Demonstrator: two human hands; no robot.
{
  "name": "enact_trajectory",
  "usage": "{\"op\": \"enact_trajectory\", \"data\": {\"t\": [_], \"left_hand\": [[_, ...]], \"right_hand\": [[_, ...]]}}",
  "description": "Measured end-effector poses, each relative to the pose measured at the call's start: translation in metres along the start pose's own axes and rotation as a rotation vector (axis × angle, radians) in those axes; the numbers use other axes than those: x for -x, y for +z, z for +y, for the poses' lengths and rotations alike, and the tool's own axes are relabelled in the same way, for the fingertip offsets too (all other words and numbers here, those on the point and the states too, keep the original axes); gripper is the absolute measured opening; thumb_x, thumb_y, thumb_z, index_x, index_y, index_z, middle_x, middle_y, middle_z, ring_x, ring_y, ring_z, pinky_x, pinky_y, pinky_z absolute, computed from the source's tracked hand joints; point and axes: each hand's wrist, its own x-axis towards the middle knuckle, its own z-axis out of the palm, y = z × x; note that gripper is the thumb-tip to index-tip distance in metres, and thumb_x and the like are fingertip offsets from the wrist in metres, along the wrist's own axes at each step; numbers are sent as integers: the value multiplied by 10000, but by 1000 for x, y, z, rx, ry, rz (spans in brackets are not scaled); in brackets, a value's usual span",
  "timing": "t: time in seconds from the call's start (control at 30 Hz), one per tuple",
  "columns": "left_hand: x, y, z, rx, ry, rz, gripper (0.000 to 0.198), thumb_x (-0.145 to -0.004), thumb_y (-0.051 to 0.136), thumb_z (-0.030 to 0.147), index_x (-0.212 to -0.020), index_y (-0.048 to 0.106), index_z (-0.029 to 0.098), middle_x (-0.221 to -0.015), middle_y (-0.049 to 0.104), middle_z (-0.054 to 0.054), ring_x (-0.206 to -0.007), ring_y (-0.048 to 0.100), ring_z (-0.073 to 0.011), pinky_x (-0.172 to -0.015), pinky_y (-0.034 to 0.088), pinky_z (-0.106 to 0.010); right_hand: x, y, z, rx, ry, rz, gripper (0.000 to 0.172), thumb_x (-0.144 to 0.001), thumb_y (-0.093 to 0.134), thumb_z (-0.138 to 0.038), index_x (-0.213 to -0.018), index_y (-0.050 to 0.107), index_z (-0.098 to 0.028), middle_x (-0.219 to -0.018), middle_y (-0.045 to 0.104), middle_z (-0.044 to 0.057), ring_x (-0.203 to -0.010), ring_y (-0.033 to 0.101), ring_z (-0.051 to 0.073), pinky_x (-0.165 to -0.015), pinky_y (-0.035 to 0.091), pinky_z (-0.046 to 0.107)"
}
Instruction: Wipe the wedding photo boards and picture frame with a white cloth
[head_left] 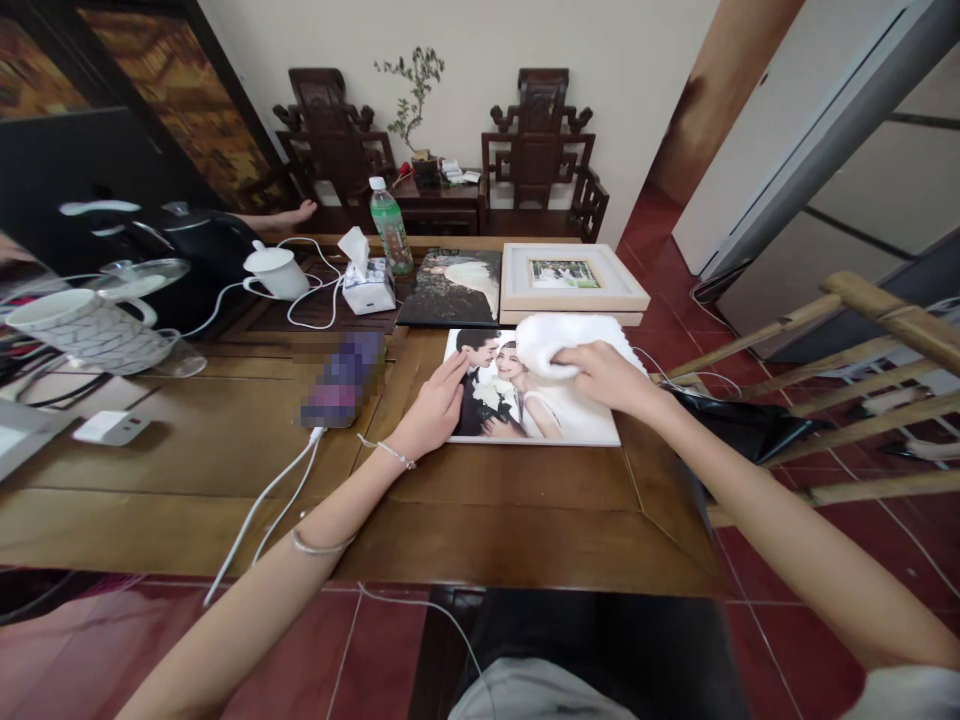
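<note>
A printed photo panel (499, 405) of a couple lies flat on the wooden table before me. My left hand (437, 403) rests on its left edge with the fingers stretched out, holding nothing. Bunched in my right hand (600, 372) is a fluffy white cloth (551, 343), which lies against the upper right part of the panel and covers some of it. Just beyond are a dark photo panel (450, 290) and a light wooden picture frame (517, 290) with a small picture in its middle.
A phone (343, 385) on a white cable lies left of the panel. Behind it stand a tissue box (369, 290), a bottle (388, 228) and a lidded white cup (276, 272). A patterned mug (90, 330) and a white charger (111, 428) are farther left. A bamboo chair (885, 320) stands at right.
</note>
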Motion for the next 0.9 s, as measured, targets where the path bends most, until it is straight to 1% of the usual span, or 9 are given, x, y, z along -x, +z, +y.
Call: {"op": "enact_trajectory", "data": {"t": [0.1,0.2,0.3,0.43,0.57,0.63,0.7,0.8,0.9], "left_hand": [[0,0,1,-5,4,3,509,-954,288,210,-1432,397,72,-1534,344,-153,-1440,284,-220,-1203,228,-439],[0,-1,2,-8,12,-8,511,-956,280,212,-1431,396,63,-1535,339,-160,-1444,274,-227,-1206,215,-451],[0,-3,4,-8,1,-26,511,-958,280,213,-1438,388,71,-1537,336,-158,-1445,272,-230,-1207,205,-461],[0,-3,4,-4,1,-31,512,-958,286,208,-1447,379,90,-1542,333,-142,-1448,263,-223,-1210,198,-451],[0,-2,1,-10,27,-26,511,-960,284,204,-1454,369,108,-1544,330,-138,-1450,259,-227,-1204,214,-467],[0,-1,0,-19,33,-21,509,-962,280,209,-1448,375,88,-1539,335,-155,-1447,265,-229,-1203,219,-466],[0,0,-1,-21,36,-11,506,-962,284,212,-1444,380,91,-1537,337,-155,-1444,273,-226,-1203,222,-462],[0,0,-2,-16,41,-2,503,-961,290,211,-1448,378,124,-1542,336,-133,-1445,273,-219,-1202,228,-461],[0,0,-2,-12,36,-9,507,-959,292,206,-1447,377,99,-1540,335,-147,-1446,269,-228,-1203,223,-457]], "right_hand": [[29,5,-27,59,42,-56,581,-628,401,29,-1076,703,-185,-1132,714,84,-1053,653,272,-915,507,428],[63,6,-56,68,5,-108,592,-633,394,45,-1099,691,-167,-1264,643,132,-1277,517,297,-1060,398,513],[91,6,-77,35,-36,-184,599,-621,390,60,-1097,689,-146,-1295,615,172,-1348,441,289,-1107,342,524],[102,3,-88,-11,-70,-225,597,-623,389,54,-1080,698,-172,-1269,635,155,-1344,448,277,-1105,348,515],[79,-2,-78,-11,-37,-194,630,-646,402,21,-1152,679,-233,-1254,648,103,-1196,578,265,-990,458,434],[59,-4,-68,1,-5,-178,613,-661,406,3,-1141,686,-255,-1129,700,76,-1014,648,242,-857,500,362],[35,-5,-55,-12,2,-162,579,-668,411,-5,-1105,702,-250,-998,730,57,-881,657,215,-765,484,305],[-1,-4,-36,-57,-32,-120,548,-690,424,-7,-1114,697,-223,-1055,732,53,-907,651,200,-782,449,277],[-30,-4,-23,-49,-39,-84,460,-744,437,-31,-1075,704,-205,-1085,727,60,-929,646,206,-793,427,280]]}}
